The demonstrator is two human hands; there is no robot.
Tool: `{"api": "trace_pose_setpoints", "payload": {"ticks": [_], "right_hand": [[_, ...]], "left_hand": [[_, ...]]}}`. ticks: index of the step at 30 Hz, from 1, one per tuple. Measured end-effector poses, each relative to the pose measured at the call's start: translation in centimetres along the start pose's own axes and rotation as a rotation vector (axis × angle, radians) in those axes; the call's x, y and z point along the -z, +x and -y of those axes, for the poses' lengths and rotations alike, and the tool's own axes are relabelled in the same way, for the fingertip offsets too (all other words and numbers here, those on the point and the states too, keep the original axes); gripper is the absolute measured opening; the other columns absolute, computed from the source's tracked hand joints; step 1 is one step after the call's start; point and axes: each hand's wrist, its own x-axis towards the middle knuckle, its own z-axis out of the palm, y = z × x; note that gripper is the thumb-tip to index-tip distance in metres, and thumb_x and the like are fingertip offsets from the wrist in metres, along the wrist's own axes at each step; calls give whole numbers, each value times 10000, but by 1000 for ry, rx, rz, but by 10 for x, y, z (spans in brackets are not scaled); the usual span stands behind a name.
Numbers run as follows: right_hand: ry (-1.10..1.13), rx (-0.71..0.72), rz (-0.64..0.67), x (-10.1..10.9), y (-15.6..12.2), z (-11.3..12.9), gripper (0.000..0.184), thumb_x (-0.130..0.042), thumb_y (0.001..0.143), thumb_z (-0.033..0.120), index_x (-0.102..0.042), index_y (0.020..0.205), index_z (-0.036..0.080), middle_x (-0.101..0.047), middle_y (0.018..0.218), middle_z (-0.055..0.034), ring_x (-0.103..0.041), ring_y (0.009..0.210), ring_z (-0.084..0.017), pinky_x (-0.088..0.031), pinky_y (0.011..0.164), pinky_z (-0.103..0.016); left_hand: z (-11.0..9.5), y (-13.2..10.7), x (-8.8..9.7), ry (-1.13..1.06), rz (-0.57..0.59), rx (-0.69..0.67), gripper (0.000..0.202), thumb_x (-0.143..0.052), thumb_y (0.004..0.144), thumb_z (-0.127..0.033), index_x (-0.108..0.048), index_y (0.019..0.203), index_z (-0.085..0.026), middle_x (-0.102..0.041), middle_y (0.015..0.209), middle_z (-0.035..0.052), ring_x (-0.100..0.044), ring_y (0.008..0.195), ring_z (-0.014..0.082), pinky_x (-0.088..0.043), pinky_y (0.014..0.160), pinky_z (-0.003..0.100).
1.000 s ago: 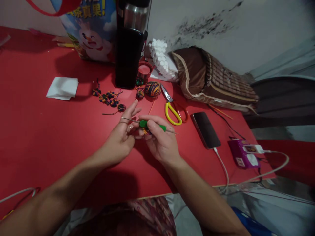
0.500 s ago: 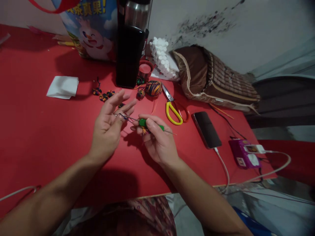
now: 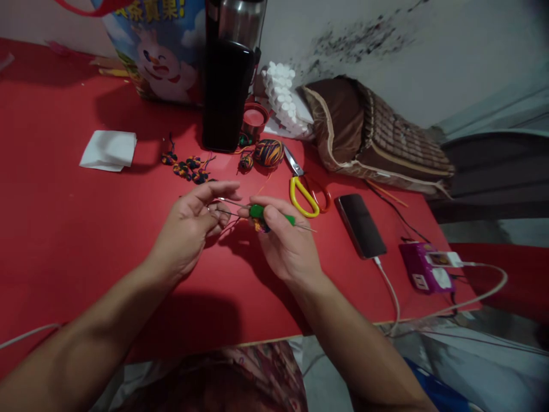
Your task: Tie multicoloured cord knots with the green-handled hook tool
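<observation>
1. Red counter [image 3: 64, 229] fills the view, set against a stained pale wall. The person's two bare forearms reach in from its near edge.
2. Right hand [image 3: 287, 246] is closed around a green-handled crochet hook [image 3: 266, 213], with thumb and forefinger pinching the handle. A small multicoloured yarn piece [image 3: 259, 226] is tucked under the same fingertips, above the middle of the counter.
3. Left hand [image 3: 189, 229] is loosely curled with the palm turned inward. Its fingertips meet the hook's thin metal shaft and a fine strand; whether it actually pinches the strand cannot be told.
4. Toward the far edge are a row of small yarn rounds [image 3: 189, 167], a ball of the same yarn [image 3: 268, 153] and a tall black flask [image 3: 226, 94]. A folded white tissue [image 3: 108, 150] lies further left.
5. Just right of the hands lie yellow-handled scissors [image 3: 303, 194], then a dark phone [image 3: 359, 226] on a charging cable, apart from the work.
6. Judgement: the stitch would likely go best with the strand held evenly taut across the left fingers. The hook should be turned rather than pushed, and the tiny piece pinched firmly so it cannot spin.
</observation>
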Motion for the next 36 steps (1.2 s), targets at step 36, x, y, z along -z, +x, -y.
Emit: {"api": "trace_pose_setpoints", "payload": {"ticks": [36], "right_hand": [[-105, 131, -90, 3, -5, -19, 201, -825, 927, 472, -869, 1093, 368, -787, 946, -4, -677, 825, -174, -600, 848, -378]], "left_hand": [[15, 0, -7, -166, 31, -100, 489, -899, 754, -102, -861, 1157, -377, -674, 852, -49, -636, 726, 71, -575, 652, 142]]}}
